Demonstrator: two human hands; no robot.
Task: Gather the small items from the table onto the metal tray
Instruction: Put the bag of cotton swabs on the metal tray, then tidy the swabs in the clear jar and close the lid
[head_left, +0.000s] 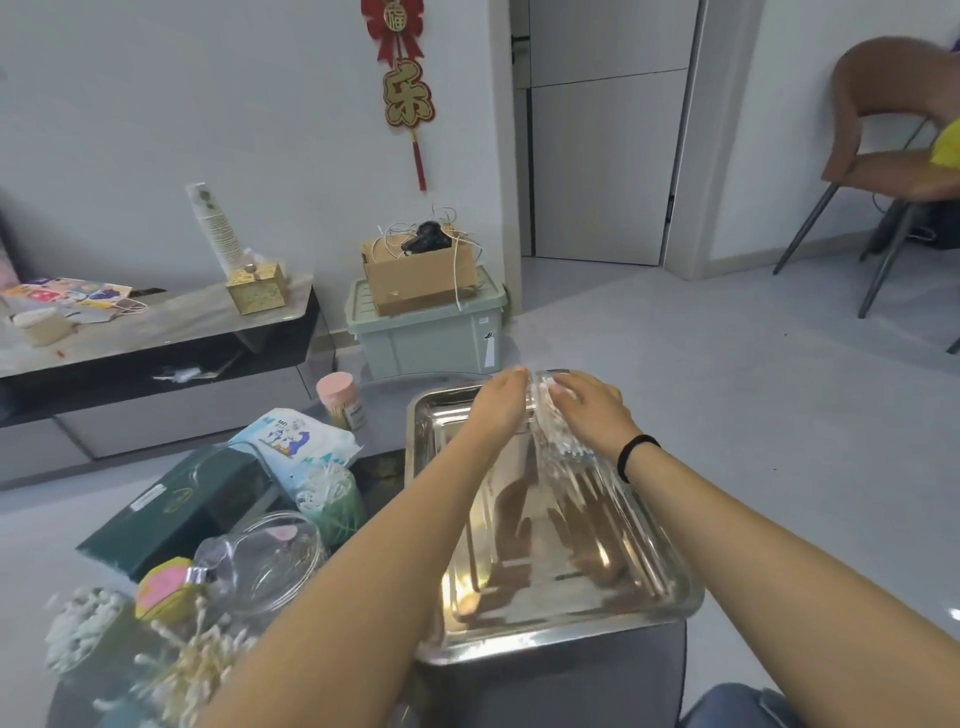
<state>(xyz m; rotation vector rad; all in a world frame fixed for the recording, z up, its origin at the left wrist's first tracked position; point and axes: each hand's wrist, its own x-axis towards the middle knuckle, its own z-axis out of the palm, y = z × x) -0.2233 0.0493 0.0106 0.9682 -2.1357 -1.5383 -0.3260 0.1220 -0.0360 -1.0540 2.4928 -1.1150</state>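
Observation:
The shiny metal tray sits on the dark table at the right. Over its far end, my left hand and my right hand together hold a clear glass dish, tilted on edge and blurred. Left of the tray lie small items: a pink-capped toothpick jar, a tissue pack, a green tub of cotton swabs, a dark green box, a clear glass bowl, a pink and yellow bottle and loose cotton swabs.
A low TV cabinet with a gold box stands at the back left. A green storage bin carrying a cardboard box sits by the wall. A brown chair stands at the far right. My knee shows at the bottom.

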